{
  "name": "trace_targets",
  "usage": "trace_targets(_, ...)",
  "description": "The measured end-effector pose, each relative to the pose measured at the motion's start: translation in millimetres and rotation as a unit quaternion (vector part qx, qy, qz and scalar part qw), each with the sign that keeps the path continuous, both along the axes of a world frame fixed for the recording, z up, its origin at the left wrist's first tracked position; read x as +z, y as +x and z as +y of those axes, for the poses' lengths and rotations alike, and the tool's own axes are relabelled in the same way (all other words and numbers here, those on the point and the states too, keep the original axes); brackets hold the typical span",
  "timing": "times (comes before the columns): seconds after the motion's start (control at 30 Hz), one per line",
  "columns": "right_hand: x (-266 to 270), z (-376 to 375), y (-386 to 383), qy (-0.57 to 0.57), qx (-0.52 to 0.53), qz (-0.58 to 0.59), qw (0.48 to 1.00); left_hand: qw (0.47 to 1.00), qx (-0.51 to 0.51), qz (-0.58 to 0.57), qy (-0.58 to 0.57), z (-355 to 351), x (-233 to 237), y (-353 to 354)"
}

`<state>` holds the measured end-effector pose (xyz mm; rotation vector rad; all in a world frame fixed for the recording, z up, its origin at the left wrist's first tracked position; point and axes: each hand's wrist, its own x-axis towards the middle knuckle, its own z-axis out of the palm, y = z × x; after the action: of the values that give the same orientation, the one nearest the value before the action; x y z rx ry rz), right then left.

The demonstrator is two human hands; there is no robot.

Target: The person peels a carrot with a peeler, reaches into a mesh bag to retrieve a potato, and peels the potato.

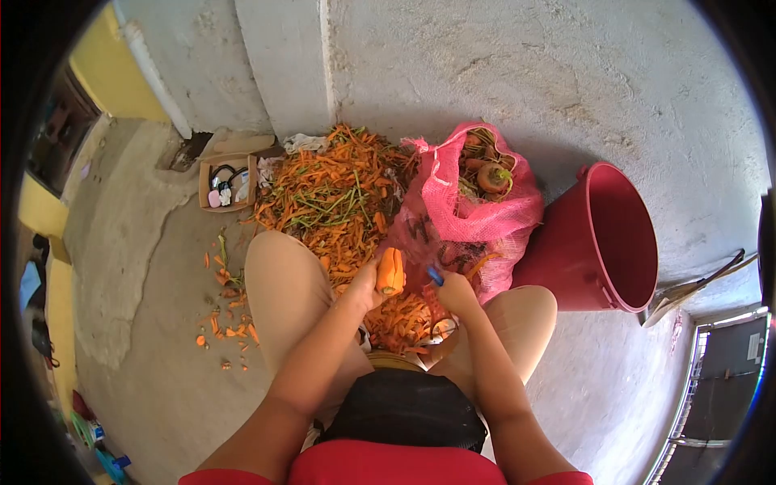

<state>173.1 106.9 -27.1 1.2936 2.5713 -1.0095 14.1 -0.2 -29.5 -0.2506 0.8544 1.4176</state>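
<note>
My left hand (367,288) is closed around a thick orange carrot (391,271), held up between my knees. The carrot's surface looks bright and peeled in flat facets. To the right of it, my right hand (459,296) is closed on a blue-handled tool (436,276). Its working end is too small to make out, and the tool is apart from the carrot. Below both hands lie orange carrot peelings (400,322). Just beyond them stands a pink mesh sack (453,206), its mouth open, with an unpeeled carrot (493,177) showing inside.
A large heap of peelings and green stalks (335,190) lies against the wall. Left of it sits a cardboard box (204,190) with small items. A dark red bucket (558,242) leans tilted on the right. Loose scraps (230,331) are scattered on the floor by my left knee.
</note>
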Motion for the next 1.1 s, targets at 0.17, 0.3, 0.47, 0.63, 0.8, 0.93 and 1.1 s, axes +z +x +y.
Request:
trace_targets(0.17,28,-30,0,0.015,0.117,-0.015,0.993,0.999,0.041,-0.029,-0.02,4,1,-2)
trace_targets(0.3,28,-34,-2,0.055,0.13,-0.028,0.99,0.999,0.034,-0.027,-0.027,3,4,-1)
trace_targets(0.47,23,-34,-2,0.079,0.118,-0.021,0.99,0.998,0.031,-0.041,-0.022,4,-5,-1)
trace_targets(0.63,22,-34,-1,0.096,0.113,-0.008,0.989,0.998,0.04,-0.049,-0.025,4,-8,-1)
trace_targets(0.8,29,-38,-4,0.088,0.077,-0.022,0.993,0.996,0.06,-0.061,-0.027,4,0,0)
trace_targets(0.93,26,-43,-7,0.076,0.039,-0.04,0.996,0.992,0.105,-0.057,-0.036,6,-7,4)
trace_targets(1.1,18,-38,-7,0.074,0.066,-0.055,0.994,0.998,0.056,-0.031,0.013,4,-8,1)
